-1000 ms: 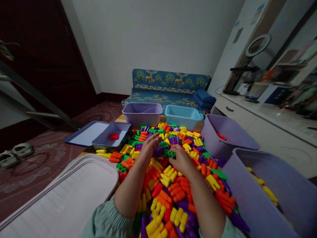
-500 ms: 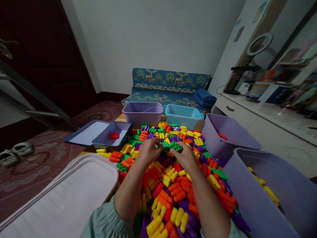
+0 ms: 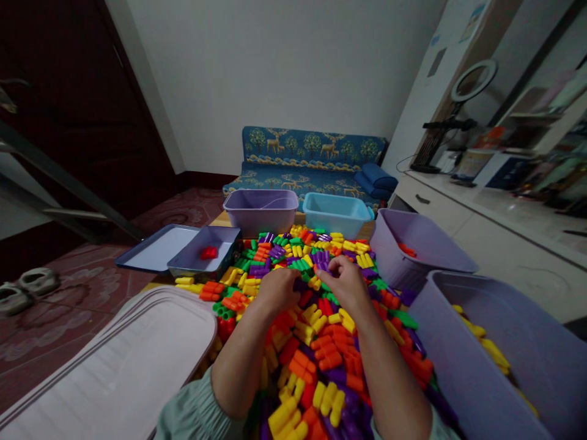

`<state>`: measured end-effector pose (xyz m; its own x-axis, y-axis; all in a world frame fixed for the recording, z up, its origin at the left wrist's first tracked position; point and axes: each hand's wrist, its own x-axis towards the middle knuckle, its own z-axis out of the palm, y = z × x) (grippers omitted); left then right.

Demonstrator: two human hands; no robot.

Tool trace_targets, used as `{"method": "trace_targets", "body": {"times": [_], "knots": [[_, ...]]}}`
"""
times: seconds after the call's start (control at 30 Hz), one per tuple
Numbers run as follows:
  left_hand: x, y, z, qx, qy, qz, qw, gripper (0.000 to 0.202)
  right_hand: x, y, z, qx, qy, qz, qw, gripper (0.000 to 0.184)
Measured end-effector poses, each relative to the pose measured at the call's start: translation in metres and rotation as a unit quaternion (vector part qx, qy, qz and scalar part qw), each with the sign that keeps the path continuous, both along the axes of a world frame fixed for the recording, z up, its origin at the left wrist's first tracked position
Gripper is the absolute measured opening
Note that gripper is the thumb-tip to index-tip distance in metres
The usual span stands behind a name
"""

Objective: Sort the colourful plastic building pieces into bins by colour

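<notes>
Many bullet-shaped plastic building blocks in red, orange, yellow, green and purple cover the table, some joined in rows. Over the middle of the pile, my right hand (image 3: 347, 282) pinches at a purple block (image 3: 321, 260) with thumb and forefinger. My left hand (image 3: 280, 289) is just to the left, fingers curled downward and closed. Dark purple shows at its fingertips, but what they grip is partly hidden. Green blocks (image 3: 301, 264) lie in the pile just beyond the hands. Nearer me, between the forearms, are orange blocks (image 3: 328, 351) and yellow blocks (image 3: 329, 400).
A purple bin (image 3: 261, 214) and a blue bin (image 3: 337, 217) stand at the back. Two more purple bins (image 3: 398, 263) (image 3: 463, 360) line the right side, holding a few blocks. On the left are an open tin box (image 3: 192, 266) with red blocks and stacked pale lids (image 3: 137, 360).
The green blocks that were between my hands are no longer in them. A purple block is now at my right fingertips. The view has shifted slightly.
</notes>
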<state>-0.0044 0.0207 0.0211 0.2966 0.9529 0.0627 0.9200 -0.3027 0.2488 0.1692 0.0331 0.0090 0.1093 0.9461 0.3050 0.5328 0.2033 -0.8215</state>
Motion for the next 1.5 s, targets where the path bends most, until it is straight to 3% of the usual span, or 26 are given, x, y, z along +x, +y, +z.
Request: {"method": "trace_targets", "body": {"times": [0.13, 0.23, 0.3, 0.37, 0.43, 0.53, 0.6, 0.67, 0.7, 0.77, 0.83, 0.9, 1.0, 1.13, 1.37, 1.5], "knots": [[-0.006, 0.004, 0.000, 0.001, -0.052, 0.018, 0.999, 0.020, -0.007, -0.002, -0.001, -0.038, 0.057, 0.049, 0.996, 0.036], [-0.009, 0.010, 0.000, -0.016, -0.197, 0.030, 0.980, 0.017, -0.011, -0.004, 0.001, -0.045, 0.076, 0.094, 0.992, 0.026], [-0.009, 0.014, -0.001, -0.065, -0.350, 0.026, 0.934, 0.023, -0.015, -0.005, 0.004, -0.027, 0.089, 0.107, 0.990, 0.025], [-0.008, 0.017, -0.001, -0.128, -0.492, 0.023, 0.861, 0.033, -0.018, -0.006, 0.005, -0.016, 0.113, 0.106, 0.988, 0.029], [-0.005, 0.017, -0.001, -0.183, -0.577, 0.015, 0.796, 0.043, -0.020, -0.006, 0.004, -0.026, 0.134, 0.100, 0.986, 0.035], [0.000, 0.016, -0.001, -0.215, -0.614, 0.007, 0.759, 0.053, -0.021, -0.006, 0.002, -0.052, 0.151, 0.097, 0.982, 0.046], [0.001, 0.015, -0.001, -0.217, -0.609, 0.003, 0.763, 0.056, -0.022, -0.006, 0.000, -0.070, 0.155, 0.108, 0.979, 0.046], [0.001, 0.015, 0.000, -0.214, -0.582, -0.008, 0.784, 0.052, -0.023, -0.005, -0.002, -0.081, 0.151, 0.120, 0.978, 0.040], [-0.001, 0.014, 0.000, -0.207, -0.552, -0.018, 0.808, 0.047, -0.023, -0.005, -0.003, -0.082, 0.147, 0.120, 0.978, 0.036], [-0.006, 0.014, 0.002, -0.157, -0.444, -0.019, 0.882, 0.038, -0.023, -0.005, -0.005, -0.088, 0.148, 0.107, 0.979, 0.032], [-0.015, 0.013, 0.003, -0.067, -0.289, 0.036, 0.954, 0.032, -0.021, -0.004, -0.004, -0.105, 0.159, 0.085, 0.978, 0.032], [-0.027, 0.012, 0.004, -0.002, -0.138, 0.123, 0.983, 0.035, -0.019, -0.004, -0.003, -0.116, 0.162, 0.061, 0.978, 0.032], [-0.042, 0.010, 0.002, -0.008, -0.015, 0.191, 0.982, 0.038, -0.015, -0.004, -0.002, -0.103, 0.137, 0.046, 0.984, 0.032], [-0.049, 0.009, -0.001, -0.032, 0.036, 0.187, 0.981, 0.040, -0.014, -0.003, -0.003, -0.096, 0.087, 0.062, 0.990, 0.028], [-0.048, 0.008, -0.001, -0.071, 0.005, 0.189, 0.979, 0.045, -0.015, -0.005, -0.008, -0.094, 0.019, 0.088, 0.991, 0.021], [-0.047, 0.008, 0.000, -0.058, -0.023, 0.182, 0.981, 0.041, -0.013, -0.003, -0.015, -0.104, 0.005, 0.090, 0.990, 0.022]]}}
